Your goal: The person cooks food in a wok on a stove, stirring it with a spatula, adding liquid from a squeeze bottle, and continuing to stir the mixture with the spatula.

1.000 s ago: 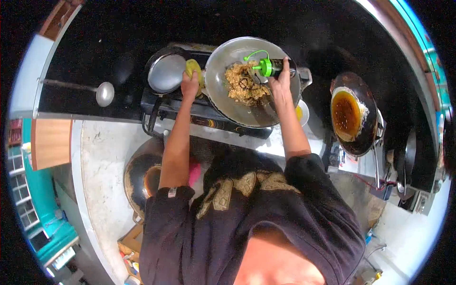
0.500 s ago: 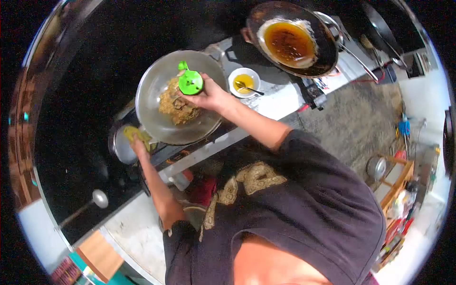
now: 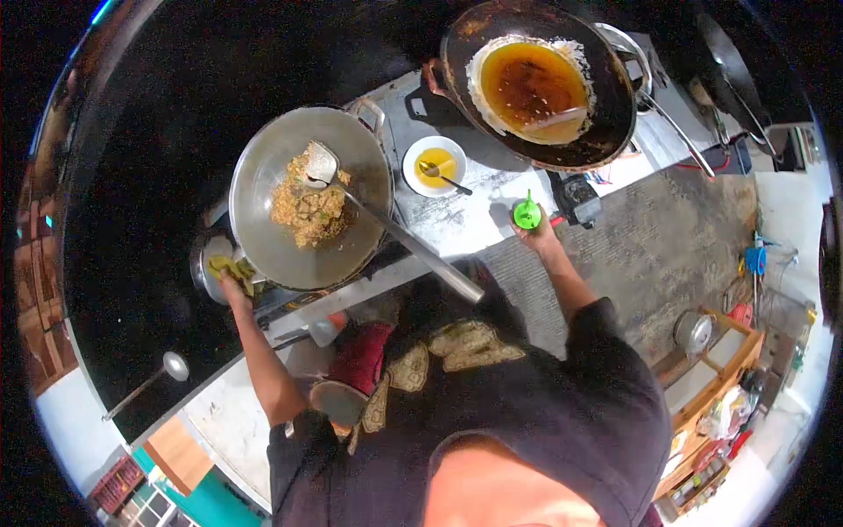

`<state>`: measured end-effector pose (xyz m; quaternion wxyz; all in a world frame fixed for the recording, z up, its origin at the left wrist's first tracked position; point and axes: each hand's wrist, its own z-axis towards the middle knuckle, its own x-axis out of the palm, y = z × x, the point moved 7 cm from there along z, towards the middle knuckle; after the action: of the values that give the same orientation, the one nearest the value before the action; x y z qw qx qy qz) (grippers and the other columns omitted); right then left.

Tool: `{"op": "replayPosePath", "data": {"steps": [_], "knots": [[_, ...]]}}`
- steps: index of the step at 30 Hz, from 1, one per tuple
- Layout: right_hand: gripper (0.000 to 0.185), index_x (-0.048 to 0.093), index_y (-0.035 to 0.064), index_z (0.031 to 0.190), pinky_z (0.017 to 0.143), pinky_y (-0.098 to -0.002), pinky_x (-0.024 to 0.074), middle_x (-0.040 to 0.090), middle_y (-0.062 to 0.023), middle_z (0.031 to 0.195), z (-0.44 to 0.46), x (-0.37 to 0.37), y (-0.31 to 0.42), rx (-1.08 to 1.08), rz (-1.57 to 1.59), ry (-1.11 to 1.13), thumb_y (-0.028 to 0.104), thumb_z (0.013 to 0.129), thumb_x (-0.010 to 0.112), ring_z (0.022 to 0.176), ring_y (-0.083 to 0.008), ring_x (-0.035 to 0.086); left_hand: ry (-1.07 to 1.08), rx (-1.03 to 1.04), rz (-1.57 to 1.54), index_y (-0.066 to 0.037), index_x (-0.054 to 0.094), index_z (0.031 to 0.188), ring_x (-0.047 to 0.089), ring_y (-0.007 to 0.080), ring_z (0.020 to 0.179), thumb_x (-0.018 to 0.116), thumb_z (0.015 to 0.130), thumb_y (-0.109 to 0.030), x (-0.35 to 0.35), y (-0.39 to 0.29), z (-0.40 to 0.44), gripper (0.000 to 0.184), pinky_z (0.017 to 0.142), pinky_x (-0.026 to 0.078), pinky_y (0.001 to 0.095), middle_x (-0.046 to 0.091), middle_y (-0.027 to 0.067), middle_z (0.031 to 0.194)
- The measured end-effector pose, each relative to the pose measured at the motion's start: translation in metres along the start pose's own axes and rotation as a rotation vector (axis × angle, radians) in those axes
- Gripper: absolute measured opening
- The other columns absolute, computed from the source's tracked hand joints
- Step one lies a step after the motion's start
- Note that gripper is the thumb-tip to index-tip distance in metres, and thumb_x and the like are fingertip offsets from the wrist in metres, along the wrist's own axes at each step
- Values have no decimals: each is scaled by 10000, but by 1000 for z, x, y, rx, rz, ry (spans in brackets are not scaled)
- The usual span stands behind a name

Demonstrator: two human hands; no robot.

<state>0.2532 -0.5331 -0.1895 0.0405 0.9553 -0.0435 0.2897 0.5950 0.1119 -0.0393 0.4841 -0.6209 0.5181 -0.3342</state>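
Observation:
My right hand (image 3: 537, 234) is wrapped round a small container with a bright green lid (image 3: 527, 213), at the counter's edge right of the white bowl. My left hand (image 3: 235, 288) grips a yellow-green cloth (image 3: 226, 268) at the lower left rim of a large metal wok (image 3: 255, 189); the wok's handle beneath the cloth is hidden. Inside the wok lies a heap of crumbly golden-brown food (image 3: 307, 211). A metal spatula (image 3: 421, 255) rests in it, its blade on the food and its long handle slanting over the rim towards my body.
A white bowl (image 3: 409, 167) of yellow liquid with a spoon stands right of the wok. Beyond it sits a dark wok (image 3: 606, 145) holding brown oil. A ladle (image 3: 176, 365) lies at lower left. Wooden shelving (image 3: 702, 395) stands on the floor at right.
My right hand has moved the green-lidded container from above the wok to the right, over the counter's edge. The spatula in the wok now shows. My left hand stays at the cloth.

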Motion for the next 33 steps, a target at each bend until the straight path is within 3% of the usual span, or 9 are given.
{"op": "replayPosePath", "data": {"steps": [9,14,15,17,18,22,24,29,33], "knots": [[213,586,26,851,855,-446,446,625,-108,846,64,20,22,27,412,277,192,843,453,810,-242,579,-74,-35,114,-62,467,1138,538,211,855,311,886,-370,13,-27,-22,428,751,433,331,551,79,983],[479,440,-10,1162,813,-463,463,484,-219,1125,98,-23,26,28,317,94,323,821,497,1075,-368,454,-135,21,155,-44,431,1192,526,194,935,288,892,-424,29,-52,-47,504,828,417,333,525,50,1074],[479,420,4,1179,764,-430,468,498,-205,1109,68,1,32,-330,-519,296,332,832,463,1041,-350,481,-152,13,148,-43,431,1192,525,194,935,292,890,-426,29,-50,-50,508,828,415,330,525,53,1076],[447,393,37,1196,692,-373,463,521,-179,1077,29,7,-7,-253,-848,260,322,853,423,958,-300,527,-185,3,130,-40,432,1192,522,192,935,300,885,-432,25,-48,-51,515,828,409,324,525,59,1080],[415,387,56,1195,668,-349,454,531,-168,1060,23,-7,-37,155,-325,28,301,862,417,909,-268,546,-120,-15,115,-36,432,1192,517,193,943,306,882,-428,23,-42,-43,515,835,402,323,523,65,1083],[462,279,56,1184,762,-330,439,528,-135,992,-99,150,-107,-203,-1459,363,337,872,472,867,-207,549,-67,-111,287,12,304,1268,434,240,1086,316,875,-389,21,-37,-50,562,920,337,325,431,128,1216],[472,239,92,1177,710,-297,442,522,-126,971,-109,191,-137,-344,-1647,625,291,858,523,849,-192,540,-38,-41,381,32,249,1289,399,261,1127,364,865,-349,-3,-11,-20,582,957,300,328,391,164,1249],[675,203,36,1240,621,-301,440,560,-146,900,-70,221,-178,-99,-1911,422,332,793,613,759,-186,537,-24,124,335,24,303,1236,439,239,1076,460,834,-187,30,-49,-53,480,918,338,322,455,167,1178],[473,394,89,1206,620,-432,471,595,-207,779,-76,281,-179,-853,-2766,576,266,794,542,682,-315,601,-65,233,84,8,375,1183,512,242,981,514,807,-131,20,-24,-25,424,839,399,328,526,145,1087]]}}
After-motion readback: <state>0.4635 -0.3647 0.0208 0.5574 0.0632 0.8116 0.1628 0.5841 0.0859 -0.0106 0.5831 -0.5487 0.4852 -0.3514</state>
